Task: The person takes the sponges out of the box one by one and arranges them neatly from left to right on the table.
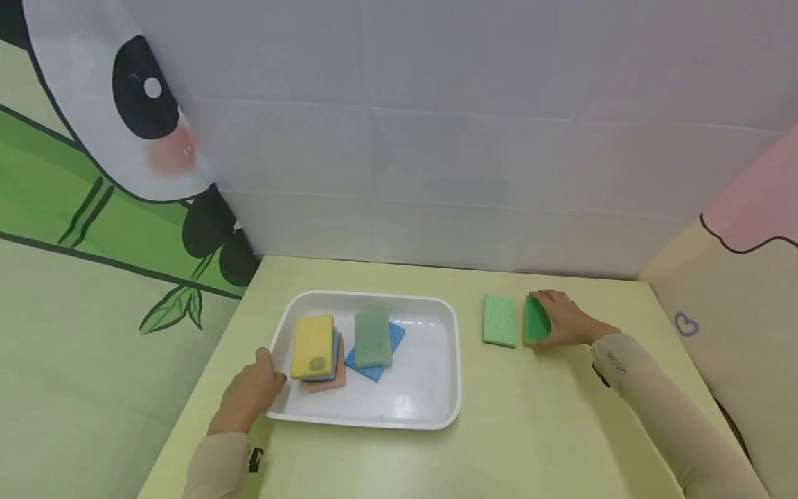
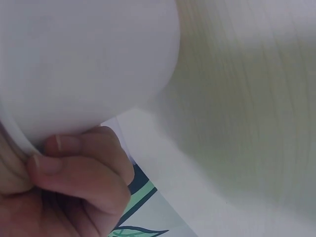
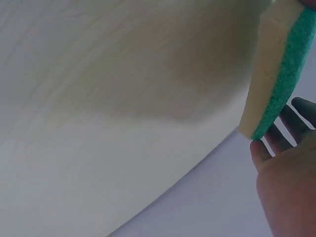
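My left hand [image 1: 252,389] grips the left rim of a white tray [image 1: 427,374]; the left wrist view shows curled fingers [image 2: 81,173] at its edge. At the right, my right hand [image 1: 570,322] holds a sponge [image 1: 535,321] by its ends, between thumb and fingertips. This sponge has a green scouring side and a pale yellow side [image 3: 266,74], and it appears bowed in the grip. Just left of it, a light green sponge [image 1: 499,321] lies flat on the table. Part of the held sponge is cut off in the right wrist view.
Inside the tray, a yellow sponge [image 1: 312,343] lies over a blue one and an orange piece [image 1: 337,378]. Beside them a grey-green sponge [image 1: 373,336] lies across a flat blue piece [image 1: 374,373]. Cloth-like walls [image 1: 436,173] border the pale yellow table [image 1: 499,430].
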Demonstrator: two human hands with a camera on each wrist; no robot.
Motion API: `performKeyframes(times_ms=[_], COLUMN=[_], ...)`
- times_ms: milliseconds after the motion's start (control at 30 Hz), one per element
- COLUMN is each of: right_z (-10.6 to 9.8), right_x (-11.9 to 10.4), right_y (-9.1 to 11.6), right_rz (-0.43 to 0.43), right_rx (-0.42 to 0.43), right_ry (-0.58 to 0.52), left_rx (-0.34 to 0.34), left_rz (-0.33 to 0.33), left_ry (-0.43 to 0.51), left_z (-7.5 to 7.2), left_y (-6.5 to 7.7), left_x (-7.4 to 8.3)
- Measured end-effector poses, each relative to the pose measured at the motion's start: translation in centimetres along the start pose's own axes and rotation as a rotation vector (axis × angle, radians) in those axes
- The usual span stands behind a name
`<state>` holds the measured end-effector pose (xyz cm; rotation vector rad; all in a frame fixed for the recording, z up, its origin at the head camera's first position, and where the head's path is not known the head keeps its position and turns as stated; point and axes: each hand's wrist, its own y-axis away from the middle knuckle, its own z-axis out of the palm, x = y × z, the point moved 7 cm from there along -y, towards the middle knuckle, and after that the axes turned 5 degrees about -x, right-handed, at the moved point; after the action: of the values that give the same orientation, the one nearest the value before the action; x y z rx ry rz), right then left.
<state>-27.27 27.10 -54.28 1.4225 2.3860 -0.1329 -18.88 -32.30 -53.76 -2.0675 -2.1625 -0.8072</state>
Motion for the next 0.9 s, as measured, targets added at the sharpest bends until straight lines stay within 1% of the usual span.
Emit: performKeyframes(times_ms=[233, 333, 500, 667, 900], right_z=[0.4, 0.4, 0.2, 0.4, 1.1], right_x=[1.2, 1.8, 2.8, 2.3, 1.5], right_y=[-1.1, -1.5, -2.3, -1.8, -1.3], right_rz=[-0.068, -0.074, -0.07, -0.054, -0.088], right_rx=[0.012, -0.003, -0.048, -0.066, -0.057], right_ry=[-0.006, -0.007, -0.015, -0.046, -0.019], left_rx=[0.021, 0.023, 0.024, 0.005, 0.009], left_rz=[-0.006, -0.008, -0.032, -0.036, -0.025], left_ry=[0.003, 0.014, 0.027, 0.033, 0.022], left_z=[0.1, 0.2, 0.6, 0.8, 0.4], left_y=[0.0, -0.1, -0.3, -0.2, -0.1], left_x=[0.7, 1.2, 1.6, 1.1, 1.1])
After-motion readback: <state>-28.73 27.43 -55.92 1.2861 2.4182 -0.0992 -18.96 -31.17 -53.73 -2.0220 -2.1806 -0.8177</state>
